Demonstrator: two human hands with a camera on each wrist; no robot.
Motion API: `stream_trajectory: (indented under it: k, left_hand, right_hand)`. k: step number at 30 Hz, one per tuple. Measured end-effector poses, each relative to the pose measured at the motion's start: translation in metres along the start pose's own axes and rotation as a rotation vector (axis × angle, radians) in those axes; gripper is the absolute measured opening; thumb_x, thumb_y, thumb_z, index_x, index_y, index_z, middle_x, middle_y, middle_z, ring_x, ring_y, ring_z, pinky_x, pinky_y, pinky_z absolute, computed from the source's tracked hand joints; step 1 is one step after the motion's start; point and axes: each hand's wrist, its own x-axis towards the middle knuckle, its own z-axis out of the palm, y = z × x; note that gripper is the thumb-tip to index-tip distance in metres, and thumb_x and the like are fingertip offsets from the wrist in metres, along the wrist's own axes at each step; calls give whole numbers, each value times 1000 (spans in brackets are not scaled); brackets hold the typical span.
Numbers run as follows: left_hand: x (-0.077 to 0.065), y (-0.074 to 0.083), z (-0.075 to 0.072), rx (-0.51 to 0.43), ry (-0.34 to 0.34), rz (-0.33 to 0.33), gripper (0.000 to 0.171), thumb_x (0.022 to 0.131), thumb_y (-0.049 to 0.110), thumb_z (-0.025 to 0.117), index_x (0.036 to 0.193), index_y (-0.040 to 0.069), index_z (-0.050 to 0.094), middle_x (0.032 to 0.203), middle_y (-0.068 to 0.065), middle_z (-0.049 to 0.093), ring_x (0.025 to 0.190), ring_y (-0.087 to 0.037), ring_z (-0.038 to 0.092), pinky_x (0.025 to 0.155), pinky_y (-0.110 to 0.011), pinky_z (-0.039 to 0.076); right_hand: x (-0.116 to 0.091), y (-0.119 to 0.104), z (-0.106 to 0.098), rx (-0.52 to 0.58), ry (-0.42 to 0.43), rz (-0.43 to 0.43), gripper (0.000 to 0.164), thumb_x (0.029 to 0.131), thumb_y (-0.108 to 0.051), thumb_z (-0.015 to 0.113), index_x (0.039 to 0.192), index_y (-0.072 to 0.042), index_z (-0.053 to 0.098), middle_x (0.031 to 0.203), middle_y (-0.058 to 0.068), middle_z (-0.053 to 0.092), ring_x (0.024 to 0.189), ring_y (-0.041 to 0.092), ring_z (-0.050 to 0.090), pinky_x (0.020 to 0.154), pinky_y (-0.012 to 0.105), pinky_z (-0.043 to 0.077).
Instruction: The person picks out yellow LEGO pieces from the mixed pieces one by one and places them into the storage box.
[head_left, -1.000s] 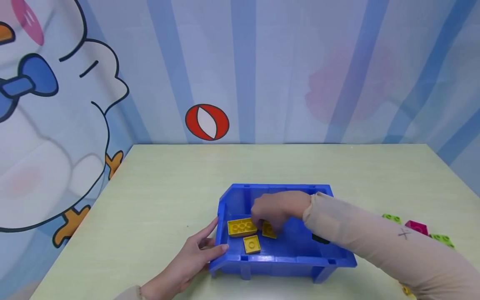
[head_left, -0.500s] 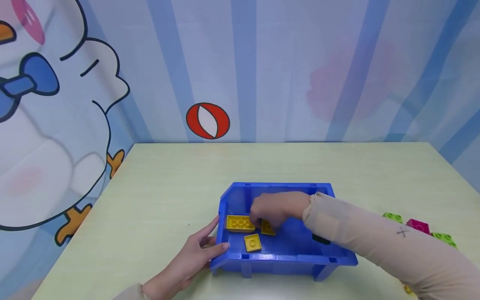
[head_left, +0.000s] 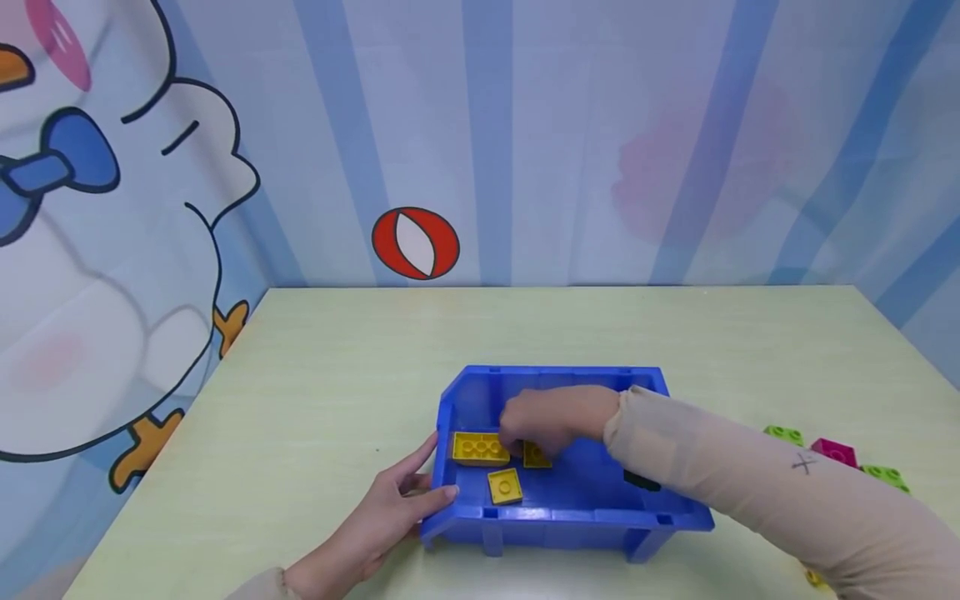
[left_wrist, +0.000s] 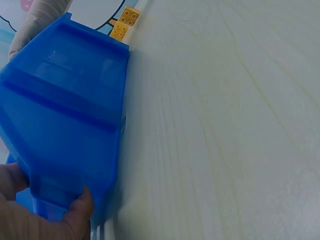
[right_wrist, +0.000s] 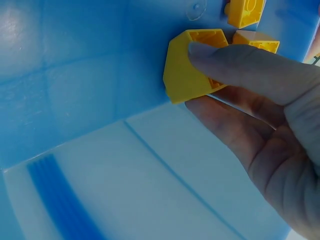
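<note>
A blue plastic bin (head_left: 585, 529) stands on the table. My left hand (head_left: 386, 504) grips its left end, with the thumb over the rim; the left wrist view shows thumb and finger on the bin wall (left_wrist: 60, 135). My right hand (head_left: 551, 417) reaches down inside the bin. Its thumb and fingers pinch a yellow toy brick (right_wrist: 182, 70) with a sloped face, hollow side showing in the right wrist view. Beside that hand lie a long yellow brick (head_left: 480, 450), hollow side up, and a small square yellow brick (head_left: 505, 486).
On the table right of the bin are green bricks (head_left: 885, 477) and a magenta brick (head_left: 834, 452), partly behind the right sleeve (head_left: 750, 471). Yellow bricks (left_wrist: 129, 16) stand beyond the bin in the left wrist view. A patterned cloth (head_left: 547, 142) hangs behind the table.
The long yellow brick has turned slightly and shifted a little left beside my right hand. Both hands stay in nearly the same place.
</note>
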Motion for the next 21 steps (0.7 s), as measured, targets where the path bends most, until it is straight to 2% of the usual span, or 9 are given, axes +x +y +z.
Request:
stream_trajectory:
  k: [10, 17, 21]
  left_hand:
    - [0, -1, 1, 1, 1, -9, 81, 83, 25, 71, 149, 20, 24, 120, -21, 51, 92, -24, 61, 76, -43, 55]
    - [1, -1, 0, 0, -1, -8, 81, 83, 25, 71, 149, 20, 24, 121, -22, 50, 94, -24, 60, 76, -44, 55]
    - [1, 0, 0, -7, -6, -4, 81, 83, 25, 71, 149, 19, 24, 121, -22, 49, 93, -24, 60, 76, -44, 55]
  right_hand:
    - [-2, -3, -1, 43, 2, 15, 19, 81, -2, 71, 95, -15, 73, 83, -5, 65, 69, 9, 54, 69, 17, 51]
    - [-6, -3, -5, 77, 37, 30, 28, 80, 0, 71, 102, -17, 73, 93, -5, 68, 77, 7, 59, 75, 20, 52]
    - [-8, -3, -8, 83, 54, 28, 27, 81, 1, 70, 101, -17, 73, 93, -6, 68, 78, 7, 58, 75, 19, 52]
